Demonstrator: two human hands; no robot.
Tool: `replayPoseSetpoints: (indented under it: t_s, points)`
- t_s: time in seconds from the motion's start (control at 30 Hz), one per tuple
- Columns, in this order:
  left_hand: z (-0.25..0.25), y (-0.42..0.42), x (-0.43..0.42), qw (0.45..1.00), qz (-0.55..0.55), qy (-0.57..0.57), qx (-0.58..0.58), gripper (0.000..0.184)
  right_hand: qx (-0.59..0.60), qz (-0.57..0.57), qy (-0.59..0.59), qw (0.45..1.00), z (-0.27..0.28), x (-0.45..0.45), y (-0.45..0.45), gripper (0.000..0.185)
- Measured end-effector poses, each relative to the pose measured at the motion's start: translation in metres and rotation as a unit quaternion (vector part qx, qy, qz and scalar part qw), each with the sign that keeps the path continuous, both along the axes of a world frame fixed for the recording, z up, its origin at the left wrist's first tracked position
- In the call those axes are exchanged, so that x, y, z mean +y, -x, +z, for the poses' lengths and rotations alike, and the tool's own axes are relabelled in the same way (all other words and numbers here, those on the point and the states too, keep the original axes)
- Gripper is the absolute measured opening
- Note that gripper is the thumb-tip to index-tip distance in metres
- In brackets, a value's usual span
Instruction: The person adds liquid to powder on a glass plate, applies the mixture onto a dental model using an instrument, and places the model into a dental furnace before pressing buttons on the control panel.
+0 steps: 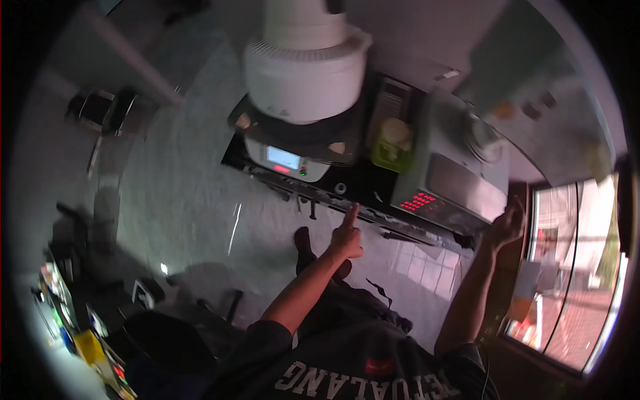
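Observation:
My left hand (348, 237) is in front of the edge of a black bench (347, 179). Its index finger points at the bench edge while the other fingers curl in; nothing shows in it. Just beyond the fingertip lies a small round ring-like piece (341, 189). My right hand (508, 225) is raised by the right end of a grey metal machine (440, 160) with red lit marks on its front. Its fingers look loosely spread and hold nothing I can see; whether they touch the machine is unclear.
A large white round-topped device (307, 80) with a lit screen (283, 158) stands on the bench. Beside it is a green container (392, 153) with something pale on top. A bright window (573, 260) is at right, a dark chair (170, 340) lower left.

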State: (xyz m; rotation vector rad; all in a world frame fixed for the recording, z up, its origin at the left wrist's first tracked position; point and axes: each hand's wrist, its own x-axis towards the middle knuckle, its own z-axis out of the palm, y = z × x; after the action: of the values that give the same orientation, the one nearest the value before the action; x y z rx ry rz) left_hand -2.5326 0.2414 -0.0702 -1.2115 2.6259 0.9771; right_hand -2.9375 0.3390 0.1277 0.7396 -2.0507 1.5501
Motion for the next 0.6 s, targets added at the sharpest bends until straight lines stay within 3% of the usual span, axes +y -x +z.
replayPoseSetpoints:
  t_s: [0.1, 0.13, 0.17, 0.2, 0.27, 0.37, 0.6]
  points:
    - [0.010, 0.007, -0.006, 0.995, -0.071, -0.005, -0.063, 0.048, 0.138, -0.062, -0.049, 0.987, -0.036, 0.050, -0.026, 0.025]
    - [0.016, 0.011, -0.009, 0.993, -0.088, -0.004, -0.082, 0.052, -0.047, -0.089, -0.055, 0.993, -0.046, 0.056, -0.042, 0.029]
    - [0.021, 0.012, -0.009, 0.989, -0.103, 0.004, -0.105, 0.056, -0.085, -0.028, 0.004, 0.996, -0.068, 0.062, -0.049, 0.035]
    - [0.021, 0.012, -0.011, 0.987, -0.107, 0.012, -0.117, 0.050, -0.123, -0.041, -0.030, 0.991, -0.095, 0.070, -0.049, 0.036]
    - [0.022, 0.010, -0.013, 0.984, -0.121, 0.012, -0.130, 0.043, -0.096, 0.021, -0.055, 0.994, -0.109, 0.078, -0.069, 0.030]
    - [0.028, 0.010, -0.023, 0.985, -0.120, -0.024, -0.124, 0.037, -0.163, 0.085, -0.095, 0.978, -0.111, 0.081, -0.094, 0.028]
    - [0.031, 0.015, -0.028, 0.977, -0.132, -0.043, -0.161, 0.043, -0.156, 0.076, -0.115, 0.978, -0.126, 0.075, -0.091, 0.028]
